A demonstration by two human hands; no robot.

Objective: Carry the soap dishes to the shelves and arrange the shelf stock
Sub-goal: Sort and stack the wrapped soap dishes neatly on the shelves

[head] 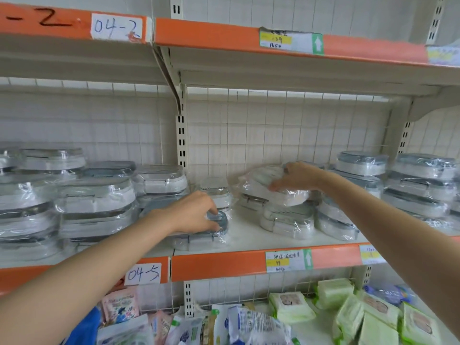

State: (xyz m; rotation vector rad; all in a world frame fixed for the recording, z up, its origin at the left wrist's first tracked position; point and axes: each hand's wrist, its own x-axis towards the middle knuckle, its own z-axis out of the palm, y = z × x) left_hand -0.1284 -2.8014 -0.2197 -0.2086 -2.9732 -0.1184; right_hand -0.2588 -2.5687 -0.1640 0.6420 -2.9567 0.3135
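Plastic-wrapped soap dishes, white with grey lids, fill the middle shelf (249, 235). My left hand (196, 212) grips a wrapped dish (219, 227) lying at the shelf's front, fingers curled over its grey lid. My right hand (296, 176) holds a tilted wrapped dish (263, 183) from above, over several dishes (286, 220) lying loosely on the shelf. Neat stacks of dishes (94, 202) stand to the left, and more stacks (420, 185) stand to the right.
The upper shelf's orange edge (211, 36) with price labels runs overhead. A perforated upright (181, 135) divides the two bays. Below, the lower shelf holds green wipe packs (348, 312) and mixed pouches (224, 324). A wire grid backs the shelves.
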